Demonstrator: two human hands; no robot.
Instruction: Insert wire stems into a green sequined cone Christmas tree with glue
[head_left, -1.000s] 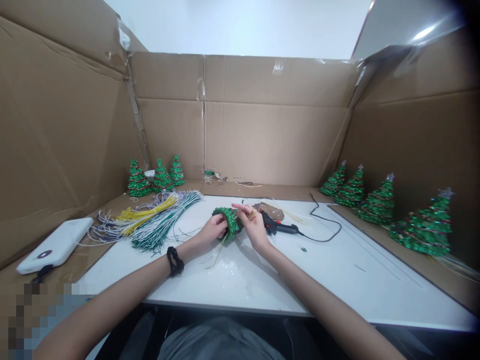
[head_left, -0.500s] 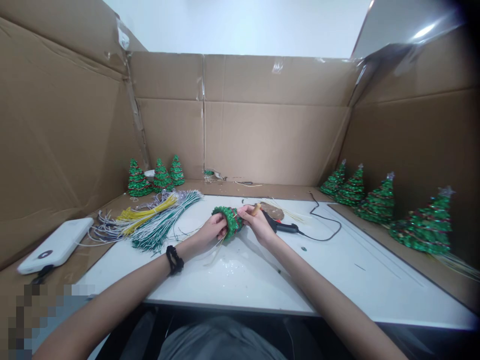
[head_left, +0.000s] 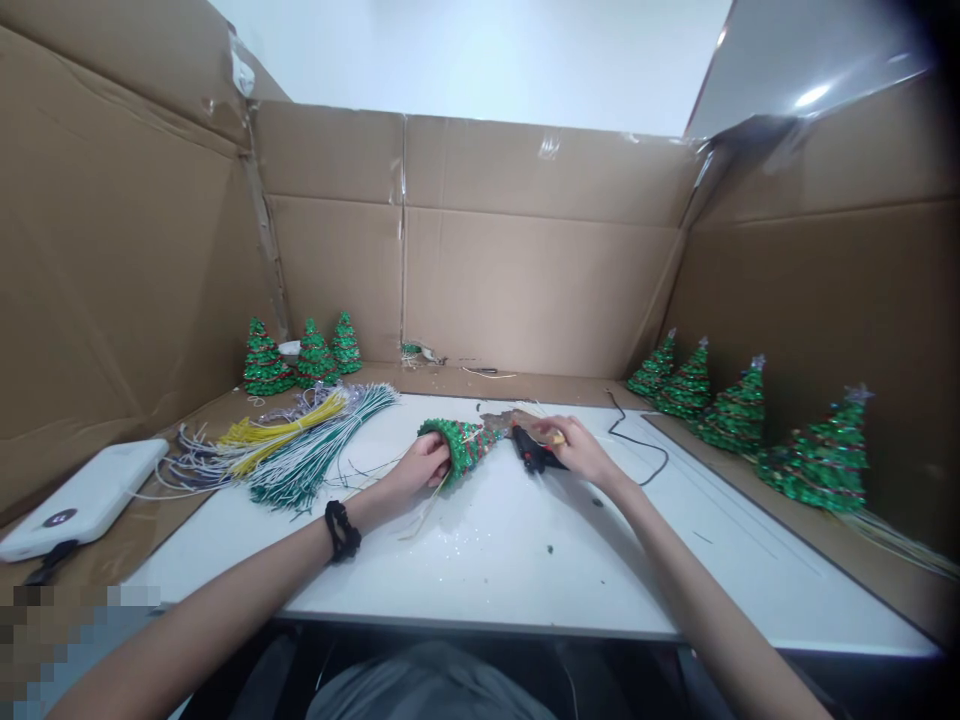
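A small green beaded Christmas tree lies tilted on its side, its tip pointing right and its open base towards my left hand. That hand is closed on the rim of the base, fingers partly inside. My right hand is closed around the handle end of a black hot glue gun, just right of the tree's tip. A short tan wooden-looking piece also shows between its fingers; its kind is unclear. Thin pale strands hang below the tree's base.
Bundles of green-white wires and yellow wires lie left, near a white power bank. Finished trees stand at back left and along the right. A brown flat piece and the black cord lie behind.
My right hand has left the tree and moved right onto the glue gun, which has turned. The tree's red-banded side and tip now show. My left hand keeps its hold.
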